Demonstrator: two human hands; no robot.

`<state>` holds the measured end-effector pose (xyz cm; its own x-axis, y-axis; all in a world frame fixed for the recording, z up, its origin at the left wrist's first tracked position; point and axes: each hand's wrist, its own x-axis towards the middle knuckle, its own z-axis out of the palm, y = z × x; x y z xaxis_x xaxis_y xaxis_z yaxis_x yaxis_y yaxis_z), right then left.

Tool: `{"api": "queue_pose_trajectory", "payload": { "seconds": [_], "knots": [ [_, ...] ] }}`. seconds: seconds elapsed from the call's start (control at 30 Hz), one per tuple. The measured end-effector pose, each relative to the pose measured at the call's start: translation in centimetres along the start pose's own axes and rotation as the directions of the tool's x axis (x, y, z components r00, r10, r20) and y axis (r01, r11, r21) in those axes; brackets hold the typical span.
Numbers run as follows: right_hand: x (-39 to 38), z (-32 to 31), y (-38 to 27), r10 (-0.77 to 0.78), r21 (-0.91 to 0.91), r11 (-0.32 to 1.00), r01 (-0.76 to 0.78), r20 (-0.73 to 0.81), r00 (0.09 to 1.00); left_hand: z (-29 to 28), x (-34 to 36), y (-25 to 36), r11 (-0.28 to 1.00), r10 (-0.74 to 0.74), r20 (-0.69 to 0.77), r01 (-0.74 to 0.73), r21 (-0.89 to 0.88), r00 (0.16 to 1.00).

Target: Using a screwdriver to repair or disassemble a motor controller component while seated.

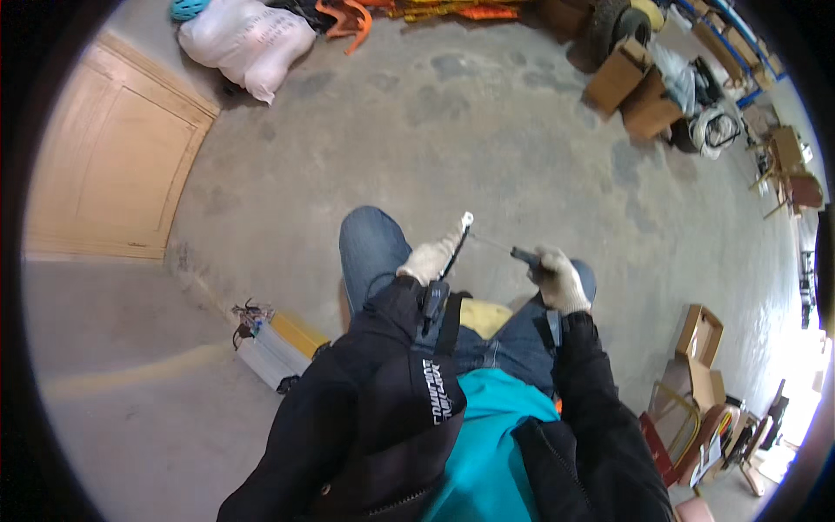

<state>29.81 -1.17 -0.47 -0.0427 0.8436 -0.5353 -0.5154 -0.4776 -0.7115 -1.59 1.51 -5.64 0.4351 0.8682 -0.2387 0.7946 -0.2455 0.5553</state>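
My left hand (430,260), in a white knitted glove, is closed round a slim black piece (456,252) with a small white rounded end (468,218). It is held above my left knee; its exact kind is too small to make out. My right hand (561,284), gloved the same way, grips the dark handle of a screwdriver (525,257). A thin metal shaft runs leftward from that handle toward the black piece. Whether its tip touches cannot be made out. Dark devices are strapped at both wrists.
Left of my legs, a white and yellow casing (277,348) with loose wires lies on the concrete floor. A wooden door (122,157) stands at left, a white sack (248,43) beyond it. Cardboard boxes (619,76) sit at far right, an open box (700,335) nearer, with chairs beside it.
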Motion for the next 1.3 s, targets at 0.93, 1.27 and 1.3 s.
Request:
{"api": "queue_pose_trajectory", "payload": {
  "seconds": [0.93, 1.27, 1.3],
  "knots": [
    [-0.3, -2.0, 1.5, 0.049, -0.065, 0.997, -0.052, -0.061, 0.997, -0.4, -1.2, 2.2, 0.690, -0.323, 0.211, 0.383, -0.614, 0.922],
    [0.0, -2.4, 0.9, 0.199, -0.203, 0.959, -0.198, -0.016, 0.980, -2.0, -2.0, 3.9, 0.630, -0.397, 0.233, 0.448, -0.635, 0.888],
    [0.0, -2.2, 1.0, 0.199, -0.203, 0.959, -0.198, -0.014, 0.980, -2.3, -2.0, 3.9, 0.630, -0.398, 0.232, 0.448, -0.635, 0.888]
  ]
}}
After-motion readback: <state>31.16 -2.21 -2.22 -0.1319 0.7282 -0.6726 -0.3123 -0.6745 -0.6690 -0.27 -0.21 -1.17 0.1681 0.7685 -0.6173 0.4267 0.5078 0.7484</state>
